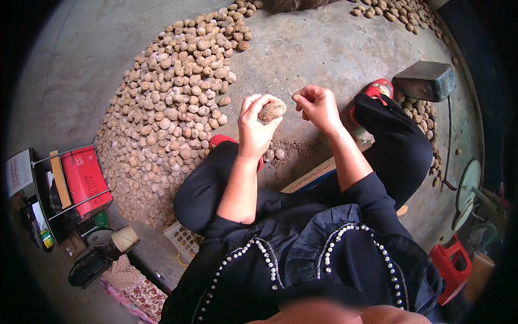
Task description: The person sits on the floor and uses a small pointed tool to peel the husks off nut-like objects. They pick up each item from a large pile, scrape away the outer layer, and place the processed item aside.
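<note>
My left hand (255,128) holds a brown, roundish tuber (272,111) between thumb and fingers, above the floor between my knees. To its right and apart from it, my right hand (319,108) pinches a small thin object with a pale tip (291,93) between thumb and forefinger. Most of that object is hidden by the fingers, so its kind is unclear. Below my hands, two small tubers (279,153) lie beside a scatter of brown crumbs (297,146) on the concrete floor.
A large heap of tubers (174,101) spreads on my left. More tubers (398,12) lie at the far right, and others (421,117) beside my right foot near a dark metal container (425,81). A cardboard box (309,176) sits under my right forearm. A rack with a red box (85,182) stands left.
</note>
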Motion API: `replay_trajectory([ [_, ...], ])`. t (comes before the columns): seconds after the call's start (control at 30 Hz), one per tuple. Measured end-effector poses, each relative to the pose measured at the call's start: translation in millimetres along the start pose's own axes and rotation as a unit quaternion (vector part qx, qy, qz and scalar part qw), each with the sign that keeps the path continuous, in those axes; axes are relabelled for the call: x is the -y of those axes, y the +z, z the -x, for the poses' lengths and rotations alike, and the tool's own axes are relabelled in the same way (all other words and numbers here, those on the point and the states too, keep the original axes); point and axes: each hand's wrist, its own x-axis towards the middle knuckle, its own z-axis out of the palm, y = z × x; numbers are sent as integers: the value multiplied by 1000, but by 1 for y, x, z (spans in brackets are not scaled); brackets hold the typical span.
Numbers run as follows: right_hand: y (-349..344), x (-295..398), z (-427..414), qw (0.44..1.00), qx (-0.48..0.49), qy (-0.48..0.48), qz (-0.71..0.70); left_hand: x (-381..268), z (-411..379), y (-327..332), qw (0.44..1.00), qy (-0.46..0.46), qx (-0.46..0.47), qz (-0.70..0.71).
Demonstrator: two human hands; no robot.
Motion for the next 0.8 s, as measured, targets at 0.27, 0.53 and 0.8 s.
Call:
replay_trajectory([
  [0.27,-4,-6,-4,999,9,46,-20,6,1,-1,1000,6,15,-8],
  [0.53,-1,-17,-7,979,74,69,-176,22,-2,-4,871,-298,-16,390],
  [0.8,4,-33,-11,961,99,88,-241,17,-3,-7,798,-363,7,481],
])
